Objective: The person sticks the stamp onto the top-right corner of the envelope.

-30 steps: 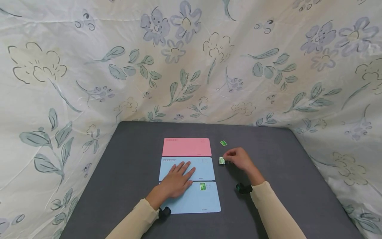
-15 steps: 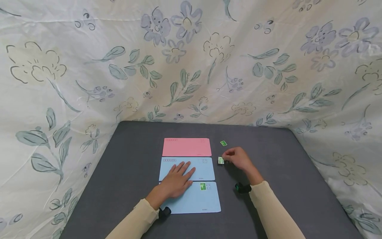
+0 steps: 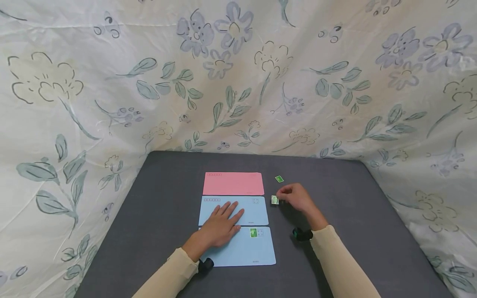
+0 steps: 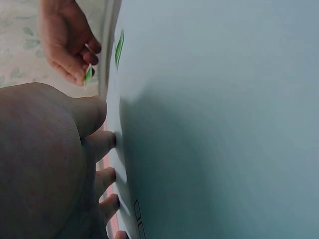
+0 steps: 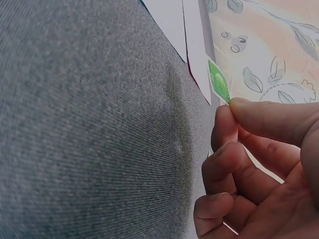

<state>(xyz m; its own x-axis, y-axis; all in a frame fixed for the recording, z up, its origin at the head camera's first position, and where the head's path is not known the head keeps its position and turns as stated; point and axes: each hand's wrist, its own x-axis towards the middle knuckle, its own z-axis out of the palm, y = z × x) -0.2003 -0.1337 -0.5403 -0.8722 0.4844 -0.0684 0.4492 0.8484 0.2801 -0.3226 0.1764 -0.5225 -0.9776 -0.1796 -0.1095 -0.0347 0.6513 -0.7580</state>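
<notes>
Fingers spread, my left hand [image 3: 220, 225] lies flat on the middle blue envelope [image 3: 238, 215] and reaches over the edge of the nearer blue envelope [image 3: 238, 252]. My right hand [image 3: 298, 198] pinches a green postage stamp [image 5: 219, 81] by its corner between thumb and index finger. In the head view this stamp hovers just right of the middle envelope, apart from it. The nearer envelope bears another green stamp [image 3: 253, 232] near its upper right, beside small printed boxes. Small boxes [image 3: 255, 200] are also printed at the middle envelope's upper right.
A pink envelope [image 3: 233, 183] lies beyond the blue ones. One loose green stamp [image 3: 279, 179] rests to its right on the dark grey tabletop [image 3: 167, 198]. Floral cloth [image 3: 231, 82] hangs behind and at both sides of the table.
My right hand has moved slightly left with the pinched stamp, bringing it nearer the middle blue envelope. The left hand has stayed in place.
</notes>
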